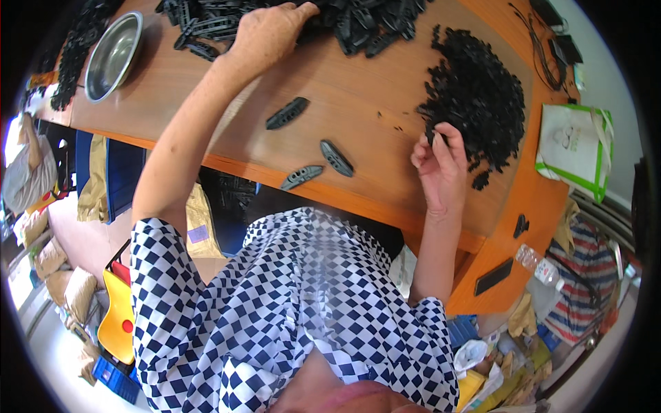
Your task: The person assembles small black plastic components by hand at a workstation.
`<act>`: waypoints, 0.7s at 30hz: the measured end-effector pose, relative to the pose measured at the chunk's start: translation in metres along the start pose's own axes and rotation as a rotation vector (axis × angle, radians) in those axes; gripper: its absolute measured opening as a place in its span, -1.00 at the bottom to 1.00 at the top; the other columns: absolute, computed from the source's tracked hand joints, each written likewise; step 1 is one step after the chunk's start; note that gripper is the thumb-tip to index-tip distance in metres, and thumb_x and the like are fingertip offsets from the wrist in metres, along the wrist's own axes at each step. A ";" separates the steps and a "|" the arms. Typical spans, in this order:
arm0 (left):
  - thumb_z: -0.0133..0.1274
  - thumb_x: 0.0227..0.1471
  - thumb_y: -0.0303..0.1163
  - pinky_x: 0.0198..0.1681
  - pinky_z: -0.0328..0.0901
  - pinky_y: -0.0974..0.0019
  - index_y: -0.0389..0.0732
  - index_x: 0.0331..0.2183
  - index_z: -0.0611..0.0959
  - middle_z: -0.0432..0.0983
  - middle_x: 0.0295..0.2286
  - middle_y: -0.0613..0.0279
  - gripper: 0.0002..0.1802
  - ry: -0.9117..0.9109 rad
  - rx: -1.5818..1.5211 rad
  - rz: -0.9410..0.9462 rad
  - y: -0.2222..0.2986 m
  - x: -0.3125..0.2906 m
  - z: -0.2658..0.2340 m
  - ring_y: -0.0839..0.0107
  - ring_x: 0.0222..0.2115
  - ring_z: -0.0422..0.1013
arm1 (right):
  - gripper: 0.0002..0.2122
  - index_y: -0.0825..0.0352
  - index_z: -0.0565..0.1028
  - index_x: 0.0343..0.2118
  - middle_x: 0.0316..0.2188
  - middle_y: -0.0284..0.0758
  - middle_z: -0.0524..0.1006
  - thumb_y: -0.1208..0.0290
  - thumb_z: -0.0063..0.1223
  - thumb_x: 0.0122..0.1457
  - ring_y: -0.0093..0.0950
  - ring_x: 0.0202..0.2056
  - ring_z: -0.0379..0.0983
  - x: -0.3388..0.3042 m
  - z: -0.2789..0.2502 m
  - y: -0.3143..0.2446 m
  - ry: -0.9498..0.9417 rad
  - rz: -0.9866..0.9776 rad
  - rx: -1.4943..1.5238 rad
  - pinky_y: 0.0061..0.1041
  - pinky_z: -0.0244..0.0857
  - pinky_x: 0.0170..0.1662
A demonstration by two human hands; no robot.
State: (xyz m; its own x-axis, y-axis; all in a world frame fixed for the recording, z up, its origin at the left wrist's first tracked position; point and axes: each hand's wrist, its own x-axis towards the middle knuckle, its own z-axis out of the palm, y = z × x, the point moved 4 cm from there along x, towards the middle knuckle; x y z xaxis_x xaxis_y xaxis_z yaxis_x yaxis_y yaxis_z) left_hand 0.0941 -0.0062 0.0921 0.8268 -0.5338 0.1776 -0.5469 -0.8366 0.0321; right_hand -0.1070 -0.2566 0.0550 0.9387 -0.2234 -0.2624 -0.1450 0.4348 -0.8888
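Note:
My left hand (270, 38) reaches to the far edge of the table, fingers curled at a heap of long black plastic parts (365, 24). What its fingertips grip is hidden among the parts. At the right, my right hand (442, 165) is closed in a pinch on a small black piece, beside a large pile of small black pieces (478, 96). Between my hands lie three separate long slotted parts: one black part (287, 113) farther off, one dark grey part (337, 158) and another grey part (301, 177) closer to me.
A metal bowl (114, 56) stands at the far left of the wooden table (372, 89). On the right are a white and green bag (573, 146), black cables (540, 48), a dark phone-like slab (494, 277) and a plastic bottle (540, 266). A yellow chair (116, 316) stands lower left.

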 end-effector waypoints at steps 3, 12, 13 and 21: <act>0.00 0.00 -0.39 -0.41 0.37 0.14 -0.17 -0.18 0.51 0.51 -0.36 0.04 -0.73 0.060 -0.068 0.025 0.002 0.008 -0.002 0.08 -0.43 0.49 | -0.86 0.26 0.43 -0.19 -0.37 -0.29 0.48 0.54 0.03 0.18 -0.51 -0.36 0.42 -0.005 0.006 0.003 -0.175 0.166 0.516 -0.66 0.27 -0.40; -0.02 0.16 -0.41 -0.33 0.38 0.39 -0.21 -0.35 0.46 0.40 -0.48 0.40 -0.92 0.043 -1.749 -0.393 0.001 -0.023 0.010 0.55 -0.42 0.42 | -0.88 0.28 0.39 -0.22 -0.33 -0.22 0.53 0.53 0.00 0.18 -0.49 -0.39 0.50 -0.016 0.013 0.006 -0.142 0.130 0.407 -0.59 0.40 -0.35; -0.02 0.10 -0.49 -0.32 0.38 0.35 -0.22 -0.38 0.45 0.41 -0.47 0.30 -0.96 -0.032 -2.032 -0.386 0.011 -0.032 0.011 0.43 -0.41 0.44 | -0.88 0.28 0.39 -0.22 -0.33 -0.22 0.53 0.53 0.00 0.18 -0.49 -0.39 0.50 -0.017 0.015 0.006 -0.154 0.138 0.412 -0.59 0.40 -0.35; -0.08 0.19 -0.35 -0.14 0.47 0.31 -0.32 0.01 0.38 0.43 -0.12 -0.10 -0.61 -0.368 -2.554 -0.544 0.078 -0.081 0.045 0.13 -0.12 0.44 | -0.91 0.32 0.38 -0.23 -0.33 -0.19 0.55 0.51 -0.04 0.21 -0.53 -0.41 0.52 -0.029 0.029 0.011 -0.062 -0.028 -0.017 -0.65 0.35 -0.38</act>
State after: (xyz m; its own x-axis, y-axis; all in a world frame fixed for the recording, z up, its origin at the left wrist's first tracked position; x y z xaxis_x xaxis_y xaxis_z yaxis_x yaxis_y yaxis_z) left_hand -0.0093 -0.0341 0.0357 0.7046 -0.6550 -0.2729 0.6963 0.5642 0.4436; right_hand -0.1270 -0.2203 0.0640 0.9600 -0.1804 -0.2140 -0.1230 0.4146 -0.9017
